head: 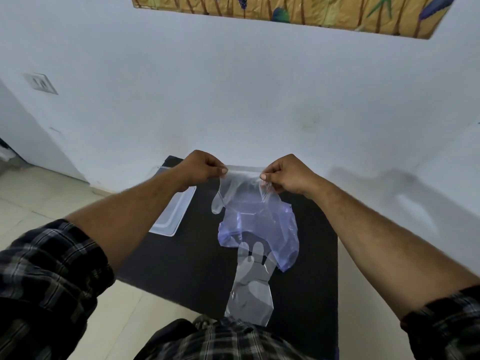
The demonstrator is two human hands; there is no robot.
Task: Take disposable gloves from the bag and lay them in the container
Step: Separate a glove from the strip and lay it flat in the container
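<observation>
Both hands — left (pixel 201 168), right (pixel 284 176) — pinched on a clear glove's (pixel 241 189) cuff above the table (pixel 187 268).

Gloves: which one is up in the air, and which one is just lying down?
The glove stretched between the left hand and right hand is held up. The other glove lies flat on the dark table.

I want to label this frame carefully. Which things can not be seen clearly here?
All in the head view:
- Container: the left forearm crosses it, so whether gloves lie inside cannot be told.
- Bag: the held glove overlaps its top; the contents cannot be counted.
- Table: the person's shirt hides its near edge.
- Left hand and right hand: fingertips curl out of sight.
</observation>
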